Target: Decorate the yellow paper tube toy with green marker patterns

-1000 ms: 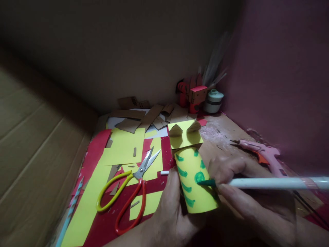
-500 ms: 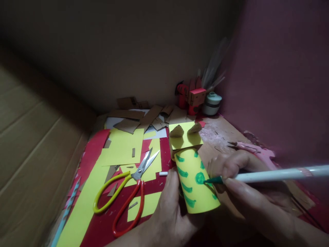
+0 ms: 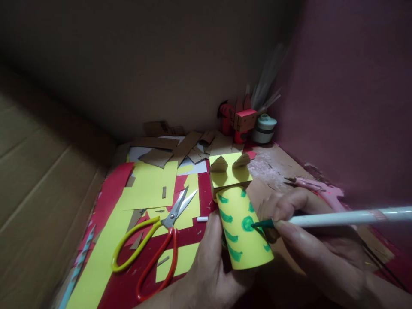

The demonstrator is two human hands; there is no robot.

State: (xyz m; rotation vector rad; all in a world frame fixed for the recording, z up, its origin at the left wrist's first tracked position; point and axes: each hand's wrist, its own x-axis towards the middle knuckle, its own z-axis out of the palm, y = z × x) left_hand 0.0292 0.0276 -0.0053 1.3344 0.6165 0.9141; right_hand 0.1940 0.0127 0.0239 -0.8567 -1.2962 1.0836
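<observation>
My left hand (image 3: 209,257) is closed around the lower left side of a yellow paper animal figure (image 3: 240,246). Its body is a tube with green curved stripes and a green round spot; a box-shaped head with two brown cardboard ears joins the far end. Held in my right hand (image 3: 299,231) is a white felt-tip marker (image 3: 341,217) with a green tip. That tip touches the right edge of the green spot. My left fingers under the tube are hidden.
Scissors (image 3: 169,221) with yellow and red handles lie open among yellow paper sheets (image 3: 154,184). Cardboard scraps (image 3: 189,146) are piled behind. At the back right stand a red cardboard figure (image 3: 245,122) and a lidded pot (image 3: 265,131). A pink glue gun (image 3: 322,189) lies right.
The whole view has shifted slightly, so things appear a little further left. Both hands keep their hold, and the marker tip stays at the green spot's right side.
</observation>
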